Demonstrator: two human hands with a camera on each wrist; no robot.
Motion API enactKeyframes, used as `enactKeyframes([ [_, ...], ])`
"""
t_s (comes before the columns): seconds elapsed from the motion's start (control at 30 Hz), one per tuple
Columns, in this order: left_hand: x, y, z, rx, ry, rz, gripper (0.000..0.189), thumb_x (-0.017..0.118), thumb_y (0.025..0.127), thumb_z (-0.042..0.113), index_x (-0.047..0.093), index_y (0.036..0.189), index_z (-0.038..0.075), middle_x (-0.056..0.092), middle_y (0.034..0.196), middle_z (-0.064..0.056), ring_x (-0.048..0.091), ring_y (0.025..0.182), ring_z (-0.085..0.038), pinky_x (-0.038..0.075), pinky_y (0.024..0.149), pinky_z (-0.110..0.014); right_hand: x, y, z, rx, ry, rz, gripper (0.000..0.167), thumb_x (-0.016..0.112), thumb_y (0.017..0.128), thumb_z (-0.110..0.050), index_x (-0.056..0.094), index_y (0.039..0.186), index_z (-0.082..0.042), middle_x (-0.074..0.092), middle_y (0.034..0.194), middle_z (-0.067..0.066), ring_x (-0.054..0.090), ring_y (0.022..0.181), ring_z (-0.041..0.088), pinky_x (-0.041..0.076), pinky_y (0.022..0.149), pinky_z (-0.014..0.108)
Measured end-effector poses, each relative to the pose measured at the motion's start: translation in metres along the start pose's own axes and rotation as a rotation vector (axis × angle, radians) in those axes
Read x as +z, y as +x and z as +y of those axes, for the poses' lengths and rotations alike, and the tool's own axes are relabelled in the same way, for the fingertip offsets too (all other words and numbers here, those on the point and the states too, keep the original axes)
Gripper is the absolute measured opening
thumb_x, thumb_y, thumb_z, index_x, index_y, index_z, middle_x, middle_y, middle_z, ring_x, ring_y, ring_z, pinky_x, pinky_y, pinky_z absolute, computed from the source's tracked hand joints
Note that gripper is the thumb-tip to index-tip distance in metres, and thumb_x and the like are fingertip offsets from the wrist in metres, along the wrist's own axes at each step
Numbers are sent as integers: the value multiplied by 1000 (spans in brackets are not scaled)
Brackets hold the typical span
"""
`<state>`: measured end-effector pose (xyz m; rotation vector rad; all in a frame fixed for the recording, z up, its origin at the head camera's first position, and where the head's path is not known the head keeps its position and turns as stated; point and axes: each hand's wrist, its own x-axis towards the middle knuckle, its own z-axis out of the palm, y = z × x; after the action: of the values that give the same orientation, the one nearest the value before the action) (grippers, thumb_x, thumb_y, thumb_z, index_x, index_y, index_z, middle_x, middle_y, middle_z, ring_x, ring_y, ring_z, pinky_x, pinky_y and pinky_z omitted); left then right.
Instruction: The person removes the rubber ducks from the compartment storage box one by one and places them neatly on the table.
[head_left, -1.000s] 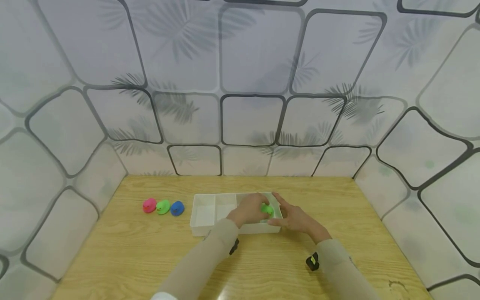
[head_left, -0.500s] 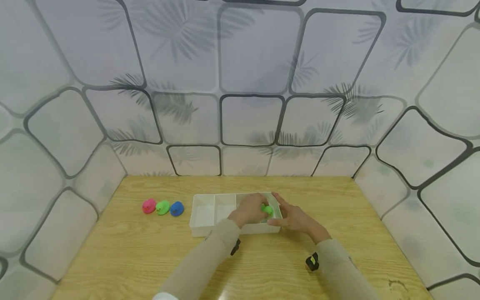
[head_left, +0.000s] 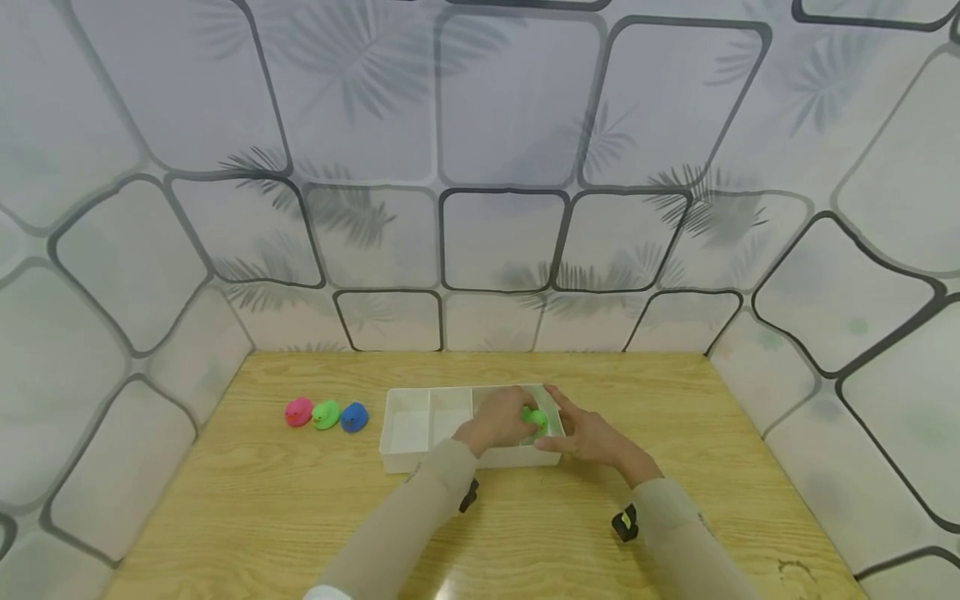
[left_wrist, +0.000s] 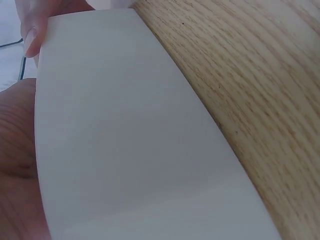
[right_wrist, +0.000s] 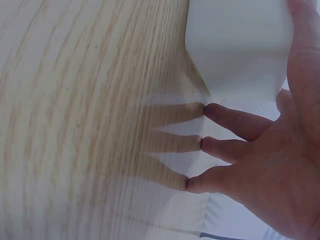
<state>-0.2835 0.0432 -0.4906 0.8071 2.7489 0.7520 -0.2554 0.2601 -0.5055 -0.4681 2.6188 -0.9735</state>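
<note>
A white divided box point(head_left: 408, 421) sits mid-table. My left hand point(head_left: 501, 417) reaches over its front wall into the right part, gripping a small green rubber duck point(head_left: 539, 419); the hand covers part of it. At the box's right end my right hand point(head_left: 596, 437) holds the box, thumb at the front corner and index finger at the back corner. Its other fingers point(right_wrist: 225, 148) are spread, with tips at the table, in the right wrist view. The left wrist view is filled mostly by the box's front wall point(left_wrist: 125, 125); the duck is hidden there.
Left of the box, a pink duck point(head_left: 298, 412), another green duck point(head_left: 326, 414) and a blue duck point(head_left: 354, 417) stand in a row on the wooden table point(head_left: 285, 517). Patterned walls point(head_left: 495, 242) enclose the table at the back and sides.
The green duck in my left hand has shifted very slightly to the right. Both hands, the box and the row of ducks stay practically in place.
</note>
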Motion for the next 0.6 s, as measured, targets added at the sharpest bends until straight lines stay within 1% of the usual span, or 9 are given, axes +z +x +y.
enactKeyframes([
  [0.07, 0, -1, 0, 7, -12, 4, 30, 76, 96, 22, 75, 123, 9, 74, 127, -6, 67, 121, -25, 57, 105, -41, 0, 0, 0, 3, -7, 0, 107, 74, 94, -57, 9, 171, -22, 62, 146, 23, 66, 98, 22, 55, 90, 48],
  [0.17, -2, -3, 1, 23, -26, 2, 30, 75, 98, 23, 74, 124, 9, 73, 129, -7, 66, 125, -27, 55, 108, -43, 0, 0, 0, 6, -18, 4, 107, 74, 93, -58, 9, 171, -23, 63, 145, 24, 67, 100, 24, 55, 93, 52],
  [0.3, -5, -7, 1, 40, -73, -1, 31, 74, 99, 23, 73, 126, 9, 72, 133, -8, 64, 129, -28, 54, 111, -45, 1, 0, -1, 5, -18, 7, 107, 74, 93, -58, 9, 171, -23, 59, 147, 30, 67, 117, 33, 53, 101, 59],
  [0.37, -6, -8, 0, 43, -105, -2, 32, 74, 99, 24, 72, 126, 9, 72, 133, -8, 64, 130, -29, 54, 110, -46, 0, -1, -1, 11, -9, 7, 107, 74, 93, -58, 9, 171, -23, 57, 149, 31, 66, 121, 35, 52, 104, 61],
  [0.5, -9, -10, -2, 36, -168, -13, 32, 74, 99, 26, 71, 127, 11, 70, 137, -7, 63, 132, -28, 53, 111, -46, 0, -1, -2, 30, 25, -7, 108, 74, 93, -59, 8, 171, -25, 54, 152, 29, 70, 110, 28, 50, 106, 60],
  [0.57, -11, -10, -3, 24, -193, -20, 33, 73, 100, 28, 71, 129, 13, 69, 140, -7, 62, 133, -27, 53, 111, -46, 0, -1, -2, 43, 41, -9, 108, 74, 93, -59, 8, 171, -27, 52, 155, 28, 70, 110, 27, 49, 107, 60],
  [0.6, -11, -10, -3, 19, -203, -23, 33, 73, 100, 29, 71, 129, 13, 68, 142, -7, 62, 134, -27, 54, 111, -46, 0, -1, -2, 48, 37, -6, 108, 74, 93, -60, 8, 171, -28, 52, 155, 28, 70, 112, 28, 49, 108, 60],
])
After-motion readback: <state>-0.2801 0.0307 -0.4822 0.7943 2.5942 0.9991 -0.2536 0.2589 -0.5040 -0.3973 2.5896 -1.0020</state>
